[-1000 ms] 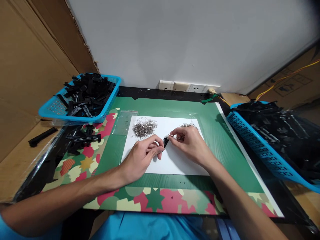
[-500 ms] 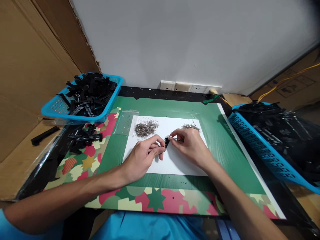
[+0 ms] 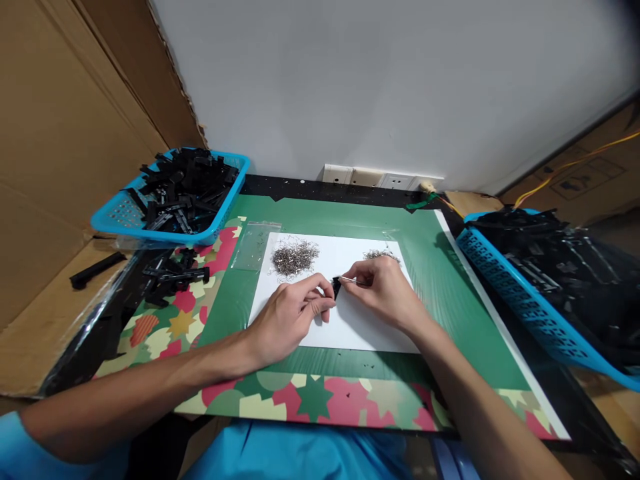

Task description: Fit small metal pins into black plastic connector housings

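Note:
Over a white sheet [image 3: 370, 327] my two hands meet near its middle. My left hand [image 3: 295, 312] is closed, pinching a small black plastic part [image 3: 337, 287] between thumb and fingers; most of that part is hidden. My right hand [image 3: 383, 287] is closed on a thin, light metal tool [image 3: 347, 279], whose tip touches or nearly touches the top of the black part. What kind of tool it is I cannot make out. A large pile of small metal springs or pins [image 3: 294, 257] lies behind my left hand. A smaller metal pile [image 3: 381, 255] sits behind my right hand, partly covered.
Black parts fill a blue basket [image 3: 220, 223] at back left and another blue basket [image 3: 530, 310] at right. Loose black parts [image 3: 175, 275] lie at left, near a clear plastic bag [image 3: 255, 247]. Wall sockets [image 3: 367, 177] line the back edge of the table.
The tool tip in my right hand has shifted slightly at the black part, which has tilted a little. The whole view has moved slightly; both grips stay the same.

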A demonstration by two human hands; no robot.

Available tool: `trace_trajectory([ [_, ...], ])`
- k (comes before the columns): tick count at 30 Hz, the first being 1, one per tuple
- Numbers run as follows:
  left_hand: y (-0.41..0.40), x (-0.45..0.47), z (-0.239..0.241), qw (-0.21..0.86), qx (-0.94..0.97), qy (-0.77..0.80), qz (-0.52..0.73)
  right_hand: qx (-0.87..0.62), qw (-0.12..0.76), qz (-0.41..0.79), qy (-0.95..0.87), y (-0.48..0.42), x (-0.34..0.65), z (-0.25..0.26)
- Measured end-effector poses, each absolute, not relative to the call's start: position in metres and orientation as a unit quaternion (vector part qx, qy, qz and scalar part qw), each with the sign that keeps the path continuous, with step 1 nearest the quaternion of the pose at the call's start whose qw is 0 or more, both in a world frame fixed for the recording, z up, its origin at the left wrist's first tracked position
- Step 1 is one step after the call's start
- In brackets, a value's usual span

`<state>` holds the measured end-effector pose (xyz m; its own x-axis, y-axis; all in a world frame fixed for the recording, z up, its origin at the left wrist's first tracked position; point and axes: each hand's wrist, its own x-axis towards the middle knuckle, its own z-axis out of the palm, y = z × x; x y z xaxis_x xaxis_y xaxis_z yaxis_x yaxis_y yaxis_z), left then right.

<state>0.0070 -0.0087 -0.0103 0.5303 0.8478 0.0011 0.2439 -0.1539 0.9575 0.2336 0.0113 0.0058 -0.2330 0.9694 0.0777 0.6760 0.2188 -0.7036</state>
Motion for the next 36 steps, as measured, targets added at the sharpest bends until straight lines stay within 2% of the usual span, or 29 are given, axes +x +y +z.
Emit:
trace_trajectory([
  [6, -0.010, 0.008, -0.009, 0.525, 0.695, 0.401, 0.284, -0.572, 0.256, 0.283, -0.726, 0.015, 0.249, 0.013],
  [13, -0.012, 0.009, -0.009, 0.520, 0.707, 0.389, 0.281, -0.533, 0.394, 0.174, -0.728, 0.012, 0.245, 0.018],
  [19, -0.013, 0.010, -0.007, 0.523, 0.696, 0.394, 0.295, -0.516, 0.459, 0.293, -0.661, 0.011, 0.233, 0.007],
  [22, -0.013, 0.010, -0.006, 0.528, 0.690, 0.393, 0.300, -0.532, 0.459, 0.312, -0.639, 0.011, 0.228, -0.001],
  [29, -0.012, 0.010, -0.007, 0.534, 0.690, 0.388, 0.296, -0.548, 0.423, 0.271, -0.669, 0.011, 0.222, -0.008],
  [36, -0.009, 0.008, -0.009, 0.536, 0.684, 0.395, 0.297, -0.550, 0.427, 0.261, -0.668, 0.007, 0.222, -0.008],
])
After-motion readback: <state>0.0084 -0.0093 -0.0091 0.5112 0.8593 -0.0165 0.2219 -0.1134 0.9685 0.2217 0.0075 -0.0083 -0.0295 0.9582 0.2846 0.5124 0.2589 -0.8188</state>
